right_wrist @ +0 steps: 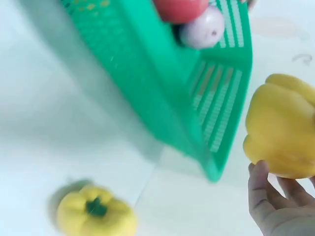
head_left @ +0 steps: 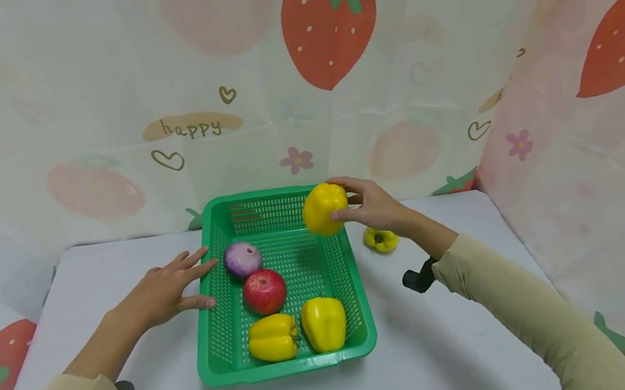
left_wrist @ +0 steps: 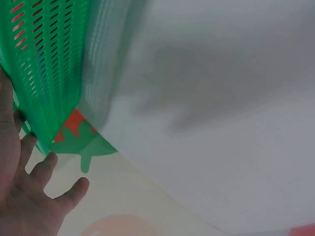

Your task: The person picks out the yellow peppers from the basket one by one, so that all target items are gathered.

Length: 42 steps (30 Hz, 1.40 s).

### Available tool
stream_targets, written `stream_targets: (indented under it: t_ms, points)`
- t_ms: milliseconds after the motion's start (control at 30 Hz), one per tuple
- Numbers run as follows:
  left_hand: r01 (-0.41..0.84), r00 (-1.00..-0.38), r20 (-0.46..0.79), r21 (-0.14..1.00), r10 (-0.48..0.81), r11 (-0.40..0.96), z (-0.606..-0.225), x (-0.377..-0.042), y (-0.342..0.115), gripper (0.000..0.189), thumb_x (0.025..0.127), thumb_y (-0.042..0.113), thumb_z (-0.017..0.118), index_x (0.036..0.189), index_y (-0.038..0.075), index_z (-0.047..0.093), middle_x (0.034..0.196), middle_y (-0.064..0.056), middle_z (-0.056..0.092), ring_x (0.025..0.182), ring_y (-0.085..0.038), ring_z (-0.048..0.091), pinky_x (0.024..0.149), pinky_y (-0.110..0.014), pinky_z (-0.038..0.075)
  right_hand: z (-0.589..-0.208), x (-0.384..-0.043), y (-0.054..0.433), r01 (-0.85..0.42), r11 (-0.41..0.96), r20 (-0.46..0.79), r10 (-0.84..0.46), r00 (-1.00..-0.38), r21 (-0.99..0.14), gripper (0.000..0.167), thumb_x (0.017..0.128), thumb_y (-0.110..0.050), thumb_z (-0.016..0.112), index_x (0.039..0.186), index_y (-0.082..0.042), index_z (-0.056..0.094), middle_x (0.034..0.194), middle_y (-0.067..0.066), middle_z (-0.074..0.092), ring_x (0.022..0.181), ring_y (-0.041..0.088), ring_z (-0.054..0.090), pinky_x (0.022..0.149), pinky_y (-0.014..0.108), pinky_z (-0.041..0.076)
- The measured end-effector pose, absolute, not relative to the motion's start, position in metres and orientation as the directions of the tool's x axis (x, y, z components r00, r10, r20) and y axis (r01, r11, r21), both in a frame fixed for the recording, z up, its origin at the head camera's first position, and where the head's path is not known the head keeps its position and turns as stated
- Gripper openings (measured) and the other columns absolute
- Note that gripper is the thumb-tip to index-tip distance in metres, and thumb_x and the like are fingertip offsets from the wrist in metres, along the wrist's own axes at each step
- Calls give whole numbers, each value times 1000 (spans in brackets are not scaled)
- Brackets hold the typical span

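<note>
My right hand (head_left: 373, 205) grips a yellow bell pepper (head_left: 324, 209) above the far right corner of a green plastic basket (head_left: 291, 367). In the right wrist view the held pepper (right_wrist: 280, 128) stands higher than the rim, thumb and fingers against its side. My left hand (head_left: 170, 289) rests on the basket's left rim with its fingers spread. Inside the basket lie a purple onion (head_left: 243, 260), a red apple-like fruit (head_left: 264, 292) and two more yellow peppers, one on its side (head_left: 273, 339) and another (head_left: 324, 325) beside it.
Another yellow pepper (head_left: 381, 238) with a green stem sits on the white table (head_left: 438, 353), right of the basket and partly under my right forearm in the head view. A strawberry-patterned curtain (head_left: 243, 75) hangs behind the table and along its sides.
</note>
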<state>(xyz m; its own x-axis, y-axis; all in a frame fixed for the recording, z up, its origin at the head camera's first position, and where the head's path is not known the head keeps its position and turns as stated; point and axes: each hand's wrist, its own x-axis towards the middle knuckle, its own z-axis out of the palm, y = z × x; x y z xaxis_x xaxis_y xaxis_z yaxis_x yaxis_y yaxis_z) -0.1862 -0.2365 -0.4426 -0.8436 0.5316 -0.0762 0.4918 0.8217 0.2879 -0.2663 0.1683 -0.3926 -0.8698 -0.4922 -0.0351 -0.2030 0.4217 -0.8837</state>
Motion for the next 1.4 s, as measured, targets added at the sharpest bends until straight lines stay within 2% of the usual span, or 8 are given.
stream_targets:
  t_ms: [200, 400, 567, 800, 1033, 1133, 1267, 1400]
  points:
    - [495, -842, -71, 288, 534, 820, -441, -185, -235, 75, 86, 46, 74, 146, 9, 50, 156, -21, 36, 138, -53, 33, 97, -75, 37, -398, -269, 208, -97, 454, -94, -379, -921, -886, 70, 93, -27, 71, 153, -16, 36, 147, 17, 48, 125, 38, 55, 105, 52, 45]
    - [485, -845, -86, 294, 528, 824, -439, -183, -235, 75, 87, 46, 73, 147, 9, 49, 156, -21, 35, 139, -53, 32, 98, -75, 35, -406, -270, 244, -42, 469, -106, -284, -953, -882, 64, 94, -27, 70, 150, -13, 42, 142, 18, 52, 121, 38, 58, 94, 44, 51]
    - [481, -846, -87, 302, 526, 823, -438, -182, -236, 75, 87, 46, 73, 147, 9, 49, 157, -22, 34, 139, -53, 31, 99, -76, 34, -412, -269, 269, -10, 485, -115, -228, -967, -875, 65, 96, -28, 68, 151, -12, 39, 144, 19, 49, 121, 39, 56, 92, 42, 51]
    - [479, -847, -88, 302, 524, 824, -438, -183, -236, 75, 87, 45, 73, 148, 9, 48, 157, -21, 34, 140, -53, 30, 100, -75, 33, -427, -266, 301, 35, 516, -124, -138, -983, -856, 67, 96, -26, 67, 154, -9, 35, 146, 23, 46, 121, 41, 55, 84, 28, 53]
    - [473, -848, -98, 303, 520, 828, -440, -183, -235, 75, 87, 46, 72, 148, 9, 48, 157, -21, 33, 140, -53, 29, 100, -76, 33, -454, -261, 330, 107, 502, -171, -84, -982, -858, 69, 97, -20, 66, 154, -1, 30, 149, 29, 39, 128, 46, 50, 96, 37, 53]
    - [463, -851, -109, 307, 514, 832, -439, -183, -235, 75, 88, 45, 72, 149, 10, 47, 158, -20, 32, 141, -53, 28, 101, -76, 32, -467, -259, 340, 126, 490, -179, -63, -982, -863, 70, 98, -18, 65, 154, 0, 29, 150, 31, 37, 129, 47, 49, 96, 35, 53]
    - [464, -851, -107, 305, 514, 832, -438, -182, -234, 74, 88, 45, 72, 148, 10, 48, 158, -21, 33, 141, -53, 29, 100, -76, 32, -480, -258, 346, 136, 468, -175, -43, -984, -873, 70, 98, -17, 65, 155, 0, 28, 151, 31, 36, 129, 47, 48, 91, 27, 55]
    - [466, -852, -100, 305, 515, 831, -437, -181, -233, 74, 88, 45, 72, 148, 10, 48, 157, -21, 34, 140, -53, 30, 100, -75, 33, -492, -258, 346, 176, 450, -205, -14, -979, -875, 72, 99, -16, 64, 156, -1, 24, 155, 31, 29, 135, 46, 43, 101, 34, 50]
